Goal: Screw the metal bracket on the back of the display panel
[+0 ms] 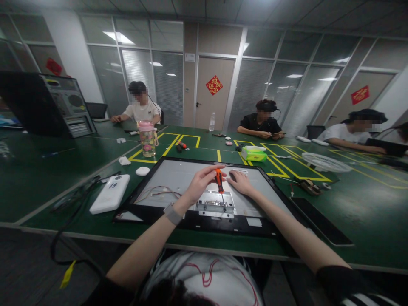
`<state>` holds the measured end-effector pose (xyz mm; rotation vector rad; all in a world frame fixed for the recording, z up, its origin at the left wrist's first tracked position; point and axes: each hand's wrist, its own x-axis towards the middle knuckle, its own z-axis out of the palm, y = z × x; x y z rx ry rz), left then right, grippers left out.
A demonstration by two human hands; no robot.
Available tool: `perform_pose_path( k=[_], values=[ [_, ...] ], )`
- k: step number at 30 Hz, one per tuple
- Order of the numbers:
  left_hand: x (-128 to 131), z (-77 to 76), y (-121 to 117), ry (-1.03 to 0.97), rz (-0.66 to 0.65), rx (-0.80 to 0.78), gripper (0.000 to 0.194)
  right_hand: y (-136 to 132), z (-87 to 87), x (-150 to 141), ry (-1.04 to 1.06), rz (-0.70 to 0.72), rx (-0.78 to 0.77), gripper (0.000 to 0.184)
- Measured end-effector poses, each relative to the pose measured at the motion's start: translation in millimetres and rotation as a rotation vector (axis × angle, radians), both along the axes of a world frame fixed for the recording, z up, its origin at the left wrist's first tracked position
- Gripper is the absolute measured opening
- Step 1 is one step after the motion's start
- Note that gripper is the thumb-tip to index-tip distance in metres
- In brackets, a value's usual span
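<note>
My left hand (203, 182), with a grey-banded watch (174, 213) on its wrist, holds the handle of an orange and black screwdriver (219, 180) between its fingers. The shaft points down into a small metal bracket (204, 205) fixed near the near edge of a flat display panel (165, 175). Whether the tip meets a screw is too small to tell. My right hand (240, 182) lies with fingers stretched out on the panel's grey back, beside the screwdriver. Thin wires (159, 190) lie across the panel to the left of the bracket. A black frame runs around the panel.
Left of the panel lie a white power bank (111, 194), a white round object (142, 171) and a black cable (72, 216). Beyond stand a pink-lidded bottle (148, 142) and a green tissue pack (254, 154). A black slab (320, 221) lies right. Several people sit across the table.
</note>
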<state>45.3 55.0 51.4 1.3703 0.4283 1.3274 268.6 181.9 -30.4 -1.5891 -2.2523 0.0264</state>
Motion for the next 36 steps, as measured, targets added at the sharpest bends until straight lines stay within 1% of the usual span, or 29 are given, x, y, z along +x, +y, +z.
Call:
perform_pose_path(
  k=[3,6,8,10,14,16,18,19,21,22,23,25,28,30,32,33,34,35,36],
  values=[
    [-0.2,-1.0,1.3,0.002,-0.011,-0.001,0.032,2.8,-0.8,-6.3,-0.108,-0.091,-0.118,0.060],
    [-0.1,-1.5,2.2,-0.006,-0.010,-0.007,0.033,6.9,5.8,-10.4,-0.177,-0.112,-0.250,0.067],
    [-0.1,-1.6,2.8,-0.009,-0.004,-0.005,0.033,10.9,14.7,-10.0,-0.207,-0.088,-0.373,0.073],
    [-0.4,-1.8,3.3,-0.008,-0.008,-0.003,0.033,15.5,26.1,-6.9,-0.233,-0.043,-0.503,0.083],
    [-1.4,-2.8,4.6,-0.007,-0.014,0.002,0.031,22.5,49.4,6.5,-0.200,0.101,-0.682,0.109],
    [-1.7,-3.4,5.2,-0.005,-0.008,0.007,0.030,23.6,58.4,16.1,-0.119,0.162,-0.768,0.116],
    [-1.9,-3.8,5.6,0.000,-0.009,0.013,0.030,22.7,64.1,26.6,0.023,0.207,-0.881,0.106],
    [-1.9,-3.8,5.6,0.003,-0.014,0.016,0.029,21.5,65.5,31.8,0.101,0.239,-0.899,0.098],
    [-1.7,-3.4,5.2,0.004,-0.020,0.017,0.029,18.0,65.4,40.9,0.254,0.342,-0.889,0.075],
    [-1.6,-3.1,4.9,0.001,-0.021,0.017,0.029,16.1,64.1,44.6,0.325,0.383,-0.860,0.065],
    [-1.5,-2.7,4.4,-0.001,-0.019,0.015,0.029,14.3,62.3,47.6,0.391,0.402,-0.820,0.057],
    [-1.4,-2.1,3.7,-0.001,-0.013,0.010,0.029,12.6,57.7,52.0,0.484,0.389,-0.764,0.049],
    [-1.7,-1.9,3.5,0.009,-0.010,0.005,0.030,16.7,51.1,55.6,0.582,0.318,-0.738,0.046],
    [-1.9,-2.3,4.0,0.012,-0.008,0.003,0.031,23.8,48.4,56.0,0.685,0.272,-0.740,0.042],
    [-2.0,-2.7,4.5,0.012,-0.011,0.003,0.032,32.6,46.7,53.0,0.799,0.190,-0.731,0.036],
    [-2.0,-2.9,4.7,0.012,-0.012,0.003,0.032,36.9,45.9,49.7,0.836,0.111,-0.695,0.033],
    [-1.9,-3.1,4.7,0.010,-0.012,0.002,0.032,40.8,44.6,44.9,0.842,0.005,-0.628,0.030],
    [-1.7,-3.3,4.7,0.009,-0.011,0.002,0.033,44.1,42.7,39.0,0.824,-0.126,-0.513,0.026],
    [-1.7,-3.4,4.7,0.008,-0.008,0.002,0.033,46.7,40.0,32.2,0.810,-0.185,-0.455,0.023]
  ],
)
